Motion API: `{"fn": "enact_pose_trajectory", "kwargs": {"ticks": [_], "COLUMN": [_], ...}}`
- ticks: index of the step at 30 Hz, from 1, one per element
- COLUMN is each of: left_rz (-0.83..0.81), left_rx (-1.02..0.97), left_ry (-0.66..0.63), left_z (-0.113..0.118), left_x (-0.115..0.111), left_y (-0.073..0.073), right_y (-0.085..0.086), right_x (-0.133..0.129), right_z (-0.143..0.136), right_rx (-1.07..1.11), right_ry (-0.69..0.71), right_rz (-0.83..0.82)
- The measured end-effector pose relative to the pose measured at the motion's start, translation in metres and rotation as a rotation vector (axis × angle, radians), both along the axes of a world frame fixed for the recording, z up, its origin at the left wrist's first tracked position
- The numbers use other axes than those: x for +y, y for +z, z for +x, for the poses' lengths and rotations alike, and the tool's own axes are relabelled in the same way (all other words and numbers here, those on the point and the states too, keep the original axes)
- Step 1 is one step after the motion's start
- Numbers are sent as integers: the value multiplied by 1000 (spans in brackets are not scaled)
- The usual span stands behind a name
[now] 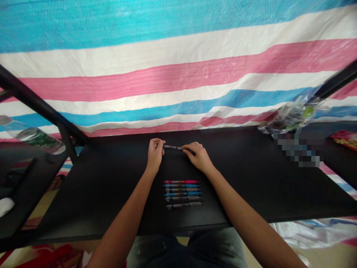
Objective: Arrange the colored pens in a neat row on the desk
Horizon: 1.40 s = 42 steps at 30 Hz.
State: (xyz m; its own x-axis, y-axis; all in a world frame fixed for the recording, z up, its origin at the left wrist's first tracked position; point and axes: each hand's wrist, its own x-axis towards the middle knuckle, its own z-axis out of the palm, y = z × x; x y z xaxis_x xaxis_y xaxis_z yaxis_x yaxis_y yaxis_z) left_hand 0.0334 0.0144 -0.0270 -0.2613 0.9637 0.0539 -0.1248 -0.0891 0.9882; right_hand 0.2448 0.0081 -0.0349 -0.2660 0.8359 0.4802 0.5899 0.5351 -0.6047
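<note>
Near the back of the black table, a dark pen [173, 147] lies level between my two hands. My left hand [155, 150] is closed round its left end, fingertips pinched together. At the other end, my right hand [197, 153] pinches the pen between thumb and fingers. Closer to me, several pens lie side by side in a stack of rows: a red pen [181, 182] at the top, a blue pen [182, 194] lower down, and a grey pen [185, 204] nearest the front edge.
The black table [111, 193] has a striped sheet [139, 89] hanging behind it. A clear plastic bag [290, 113] sits at the back right. A plastic bottle [41, 140] lies beyond the left metal frame [41, 100], with a white mouse [6, 206] at far left.
</note>
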Motion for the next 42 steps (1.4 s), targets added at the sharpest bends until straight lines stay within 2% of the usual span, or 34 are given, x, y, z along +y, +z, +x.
{"fn": "enact_pose_trajectory", "kwargs": {"ticks": [2, 4, 7, 11, 24, 28, 32, 36, 39, 42], "left_rz": [118, 171, 175, 96, 47, 57, 52, 38, 32, 23], "left_rx": [437, 729, 965, 1128, 1206, 1217, 1203, 1174, 1175, 1181], "left_ry": [46, 28, -69, -134, -166, -160, -164, -160, -159, -158], "left_z": [-9, -16, -18, -13, -13, -14, -14, -13, -11, -9], "left_x": [3, 4, 4, 1, -3, -4, -4, -5, -7, -8], "left_y": [-3, -5, -9, -13, -3, -4, -5, -5, -4, -4], "right_y": [-1, -3, -8, -14, -17, -10, 13, 37, 43, 39], "right_x": [4, 6, 6, 7, 11, 7, -16, -57, -81, -90], "right_z": [8, 11, 7, 4, 6, 8, 12, 13, 13, 12], "right_rx": [-22, -43, -85, -108, -103, -113, -101, -207, -299, -293], "right_ry": [-39, -61, -80, -92, -55, -56, -8, 261, 314, 276], "right_rz": [8, 6, 5, 13, -76, -74, -108, -370, -450, -468]}}
